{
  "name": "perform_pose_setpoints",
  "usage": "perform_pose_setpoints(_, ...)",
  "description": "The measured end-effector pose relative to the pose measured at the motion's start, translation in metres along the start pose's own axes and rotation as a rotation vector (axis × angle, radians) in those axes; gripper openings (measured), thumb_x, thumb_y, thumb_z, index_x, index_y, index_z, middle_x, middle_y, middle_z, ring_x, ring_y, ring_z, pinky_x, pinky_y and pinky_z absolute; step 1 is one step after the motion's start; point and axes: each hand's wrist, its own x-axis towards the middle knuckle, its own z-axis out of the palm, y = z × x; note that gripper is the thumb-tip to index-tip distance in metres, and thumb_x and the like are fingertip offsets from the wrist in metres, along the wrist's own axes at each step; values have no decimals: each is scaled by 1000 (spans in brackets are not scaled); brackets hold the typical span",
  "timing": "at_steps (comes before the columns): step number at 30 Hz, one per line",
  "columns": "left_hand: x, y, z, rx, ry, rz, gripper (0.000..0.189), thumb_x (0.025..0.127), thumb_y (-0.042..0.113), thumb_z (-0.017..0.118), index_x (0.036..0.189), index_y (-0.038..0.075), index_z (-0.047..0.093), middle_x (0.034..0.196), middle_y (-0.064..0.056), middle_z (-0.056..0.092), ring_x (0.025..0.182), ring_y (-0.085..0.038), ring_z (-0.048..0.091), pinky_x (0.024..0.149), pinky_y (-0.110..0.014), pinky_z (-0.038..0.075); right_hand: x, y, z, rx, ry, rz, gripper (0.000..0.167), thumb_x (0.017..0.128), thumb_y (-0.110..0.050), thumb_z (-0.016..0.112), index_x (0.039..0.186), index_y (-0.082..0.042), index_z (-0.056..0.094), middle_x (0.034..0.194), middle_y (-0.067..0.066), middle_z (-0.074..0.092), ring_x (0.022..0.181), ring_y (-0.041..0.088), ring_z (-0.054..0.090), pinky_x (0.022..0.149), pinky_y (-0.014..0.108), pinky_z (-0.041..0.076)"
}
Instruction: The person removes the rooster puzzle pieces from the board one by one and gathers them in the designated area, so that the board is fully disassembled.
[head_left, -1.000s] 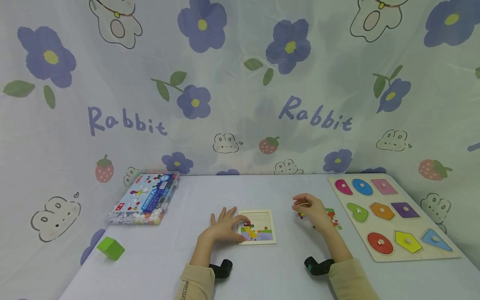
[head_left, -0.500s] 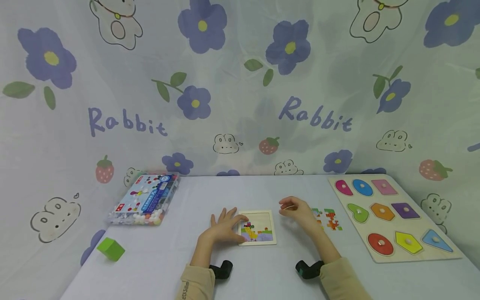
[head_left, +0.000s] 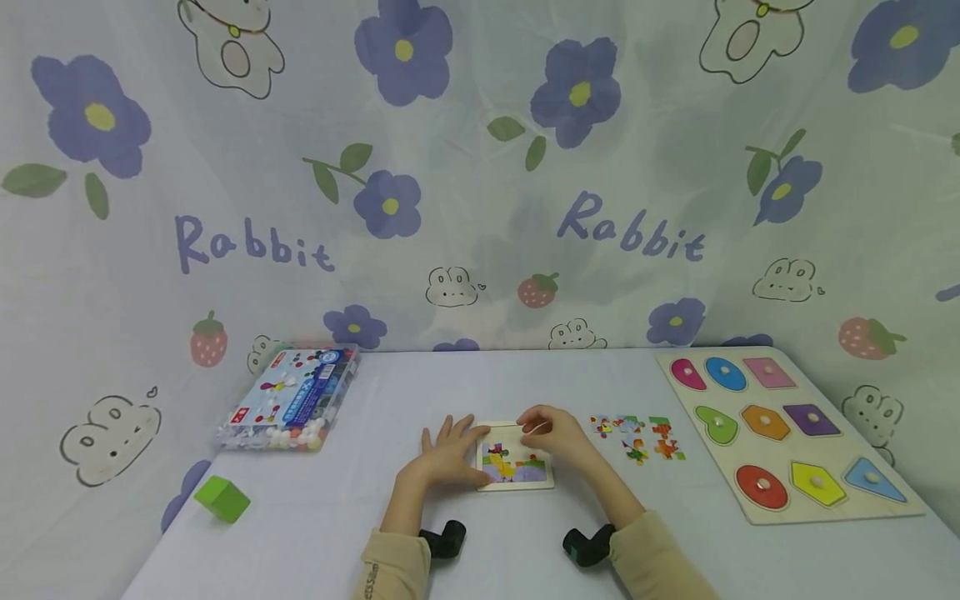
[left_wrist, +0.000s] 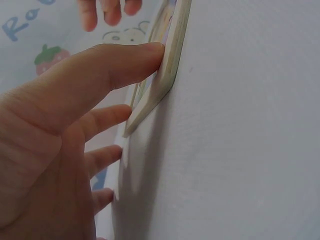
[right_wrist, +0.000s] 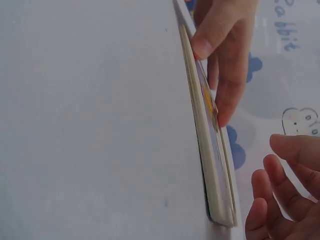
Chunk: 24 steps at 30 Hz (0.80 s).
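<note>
A white-covered table [head_left: 510, 558] stands before a pale hanging cloth [head_left: 480, 200] printed with blue flowers, rabbits, strawberries and the word "Rabbit".

Nearest are two tan sleeves [head_left: 393, 562], each with a black device [head_left: 444, 540] at the wrist. The left hand [head_left: 442, 458] lies with fingers spread, its thumb and forefinger resting on the left side of a small wooden puzzle tray [head_left: 549, 467] flat on the table. The right hand [head_left: 558, 437] hovers over the tray's upper right, thumb and forefinger pinching a thin puzzle piece [head_left: 537, 427] that appears only as a pale edge (its picture is turned out of sight).

Pieces already in the tray form a yellow figure over a purple strip; bare wood shows above. Right of the tray, just beyond the right hand, lies a cluster of loose pieces [head_left: 667, 438].

The held piece is probably light, stiff and flat, hard to lift by its face, so opposite edges look the best hold. The tray seems light enough to slide if nudged; its raised rim offers a steadying grip.

Off to the left sits a green block [head_left: 222, 499]; to the right, a board [head_left: 757, 433] of colourful knobbed shapes. Farther back on the left is a clear plastic box [head_left: 292, 396] with a blue printed cover, its small contents too indistinct to name.
</note>
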Motion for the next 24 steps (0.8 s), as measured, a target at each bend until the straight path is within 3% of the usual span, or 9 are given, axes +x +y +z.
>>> perform_pose_setpoints(6,0,-1,0,-1,4,6,76,71,39,75,137,15,44,150,-15,23,137,-45,8,99,-72,-2,0,-8,15,-123,-80,-50,18,79,-4,69,96,-6,65,86,2,62,78,14,56,66,27,50)
perform_pose_setpoints(12,1,-2,1,-13,4,11,79,71,39,76,138,16,41,150,-15,23,137,-45,8,99,-72,-2,1,-13,27,-266,-142,-40,22,77,-11,72,98,-7,67,85,0,60,77,13,53,67,29,47)
perform_pose_setpoints(19,1,-3,1,-11,3,11,85,71,41,75,141,12,38,150,-14,23,137,-45,8,99,-72,-2,4,-13,35,-409,-133,-79,24,74,-17,75,95,-7,69,82,-1,54,74,12,48,65,28,42)
perform_pose_setpoints(24,1,-3,1,-11,0,9,84,71,40,75,141,11,38,150,-14,23,137,-45,8,99,-72,-2,5,-16,37,-398,-118,-74,22,72,-14,77,90,-9,64,80,-2,53,72,11,47,62,26,42)
